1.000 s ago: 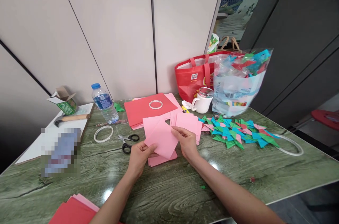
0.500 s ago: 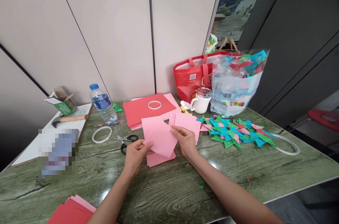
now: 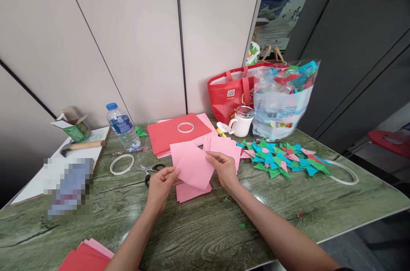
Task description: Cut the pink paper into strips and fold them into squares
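Observation:
Between my hands is a square sheet of pink paper, tilted so its corners point left and right. My left hand pinches its left corner between thumb and fingers. At the upper right corner, my right hand grips the same sheet with thumb and forefinger. Beneath it, a stack of pink paper lies on the table, partly covered by the held sheet. Another fanned pile of pink paper squares sits just behind my right hand. Black-handled scissors lie beside my left hand.
Red sheets carry a tape roll at the back. Folded paper pieces spread to the right, before a white mug, a red bag and a filled plastic bag. Leftward are a bottle and a hammer.
The view has shifted slightly, moving the scene a little left. My left hand's pinch sits slightly higher and further left on the sheet's corner; my right hand keeps its grip.

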A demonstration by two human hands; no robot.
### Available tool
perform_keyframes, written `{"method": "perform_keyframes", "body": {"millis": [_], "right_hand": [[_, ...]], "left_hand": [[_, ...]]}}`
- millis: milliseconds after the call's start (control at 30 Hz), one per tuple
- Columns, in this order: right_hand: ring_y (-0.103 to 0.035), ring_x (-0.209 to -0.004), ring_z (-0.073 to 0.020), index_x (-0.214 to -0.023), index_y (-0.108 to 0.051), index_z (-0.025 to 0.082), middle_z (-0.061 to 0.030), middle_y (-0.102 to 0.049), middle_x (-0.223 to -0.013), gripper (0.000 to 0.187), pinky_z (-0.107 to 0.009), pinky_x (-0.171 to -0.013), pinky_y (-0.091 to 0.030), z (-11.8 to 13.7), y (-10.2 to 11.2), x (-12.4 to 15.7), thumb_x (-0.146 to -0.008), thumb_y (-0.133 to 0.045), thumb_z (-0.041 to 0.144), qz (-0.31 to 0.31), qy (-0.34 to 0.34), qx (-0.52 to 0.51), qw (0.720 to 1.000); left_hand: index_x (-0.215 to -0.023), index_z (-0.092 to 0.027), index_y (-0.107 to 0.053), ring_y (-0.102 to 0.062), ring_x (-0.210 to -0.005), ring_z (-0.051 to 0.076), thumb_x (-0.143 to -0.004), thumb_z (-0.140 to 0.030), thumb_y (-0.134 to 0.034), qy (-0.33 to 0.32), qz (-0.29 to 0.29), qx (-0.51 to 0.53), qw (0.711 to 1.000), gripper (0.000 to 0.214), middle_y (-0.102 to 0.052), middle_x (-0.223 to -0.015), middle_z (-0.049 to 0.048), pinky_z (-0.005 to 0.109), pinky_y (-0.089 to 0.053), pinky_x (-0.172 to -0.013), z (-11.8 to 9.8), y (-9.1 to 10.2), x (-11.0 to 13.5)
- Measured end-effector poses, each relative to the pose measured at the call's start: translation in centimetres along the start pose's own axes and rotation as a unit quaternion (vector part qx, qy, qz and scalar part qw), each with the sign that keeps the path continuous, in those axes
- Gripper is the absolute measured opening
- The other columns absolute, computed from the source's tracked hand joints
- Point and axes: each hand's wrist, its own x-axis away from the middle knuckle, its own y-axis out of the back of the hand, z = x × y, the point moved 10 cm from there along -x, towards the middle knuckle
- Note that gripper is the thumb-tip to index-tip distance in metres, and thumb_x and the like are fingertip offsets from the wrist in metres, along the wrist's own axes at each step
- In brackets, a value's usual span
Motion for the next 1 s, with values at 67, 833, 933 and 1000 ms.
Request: {"method": "perform_keyframes", "body": {"millis": [67,833,933,1000], "right_hand": [[-0.062,-0.065,-0.0163,-0.073,-0.072,0.020,-0.0027,-0.071,-0.072,0.017,-0.031,-0.066,-0.048,0.1,0.0,0.0,-0.057,-0.073,0.025,0.001,0.001,0.003,1.000],[-0.055,-0.053,-0.0109,-0.075,-0.068,0.015,-0.0008,-0.067,-0.063,0.020,-0.023,-0.052,-0.039,-0.7,-3.6,1.5,-0.060,-0.070,0.028,0.203,-0.045,0.141,0.968],[-0.057,-0.056,-0.0116,-0.072,-0.068,0.016,-0.0012,-0.068,-0.066,0.016,-0.023,-0.054,-0.040,-0.6,-3.8,1.6,-0.061,-0.069,0.027,0.211,-0.034,0.149,0.965],[-0.058,-0.058,-0.0120,-0.072,-0.068,0.016,-0.0014,-0.068,-0.067,0.015,-0.023,-0.056,-0.041,-0.4,-3.9,1.6,-0.062,-0.069,0.027,0.213,-0.026,0.149,0.965]], "left_hand": [[-0.071,-0.013,-0.067,-0.065,-0.060,0.019,-0.058,-0.033,-0.073,-0.006,-0.006,0.000,1.000,0.025,-0.070,-0.062,0.0038,0.030,-0.053,-0.061,0.0,0.2,0.0],[-0.115,-0.023,-0.057,-0.042,-0.120,0.025,-0.078,-0.029,-0.055,-0.087,0.199,-0.196,0.956,0.038,-0.052,-0.127,0.0073,0.039,-0.030,-0.100,-2.1,-3.9,1.7],[-0.112,-0.023,-0.060,-0.045,-0.117,0.025,-0.079,-0.030,-0.053,-0.089,0.200,-0.211,0.953,0.035,-0.054,-0.124,0.0076,0.040,-0.030,-0.099,-2.0,-4.0,1.6],[-0.112,-0.023,-0.059,-0.047,-0.115,0.024,-0.079,-0.030,-0.052,-0.090,0.195,-0.220,0.952,0.035,-0.055,-0.123,0.0073,0.039,-0.031,-0.099,-1.8,-3.9,1.5]]}}
